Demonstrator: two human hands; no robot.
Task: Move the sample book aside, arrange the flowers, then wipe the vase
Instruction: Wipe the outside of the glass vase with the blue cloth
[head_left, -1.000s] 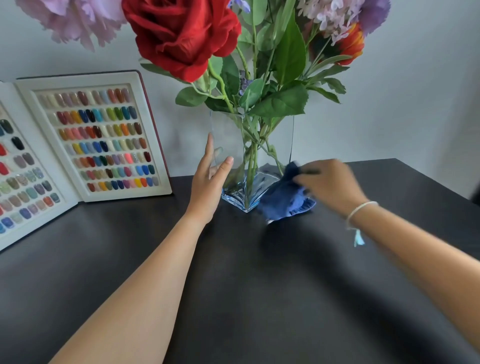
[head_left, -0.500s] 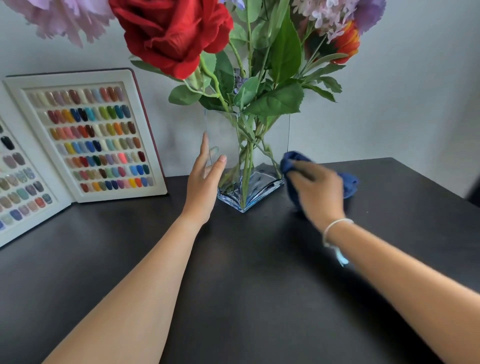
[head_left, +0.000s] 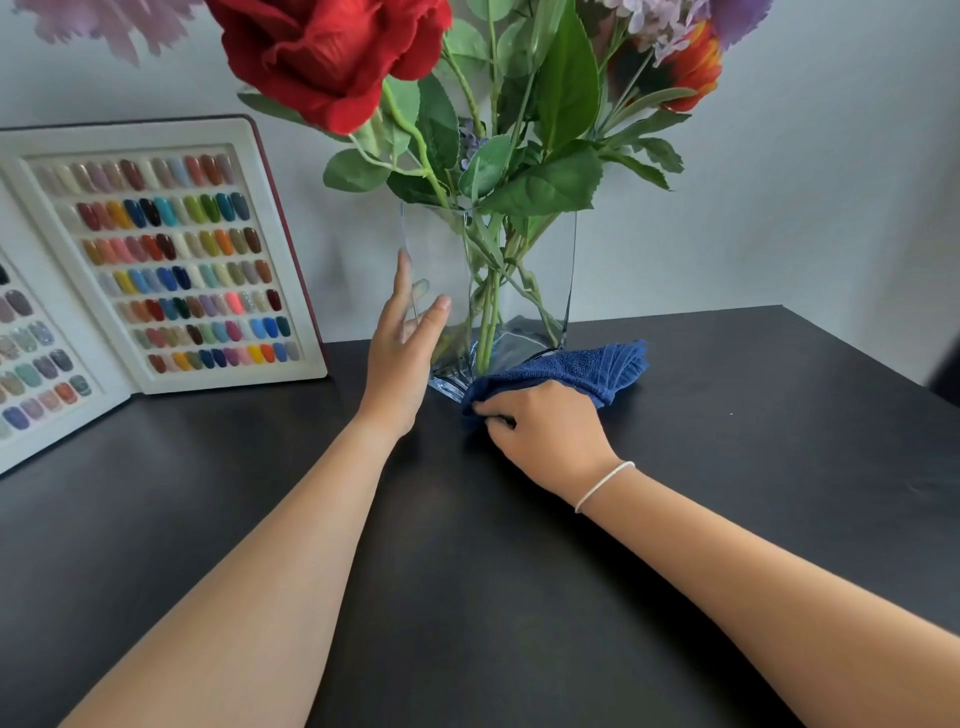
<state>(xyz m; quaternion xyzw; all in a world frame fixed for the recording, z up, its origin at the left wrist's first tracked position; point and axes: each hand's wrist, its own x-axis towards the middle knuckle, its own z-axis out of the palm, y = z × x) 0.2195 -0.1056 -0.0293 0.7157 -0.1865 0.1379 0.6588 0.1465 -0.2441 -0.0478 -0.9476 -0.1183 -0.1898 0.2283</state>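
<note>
A clear square glass vase stands at the back of the black table. It holds flowers: a big red rose, green leaves, lilac and orange blooms. My left hand rests flat against the vase's left side, fingers straight. My right hand grips a dark blue cloth pressed against the vase's base at the front right. The open sample book of coloured nail tips leans against the wall at the left.
A pale wall runs behind the table. The table's right edge falls away at the far right. A white cord bracelet circles my right wrist.
My right hand with the cloth has swung from the vase's right side down and leftward to the front of its base. My left hand stays on the vase.
</note>
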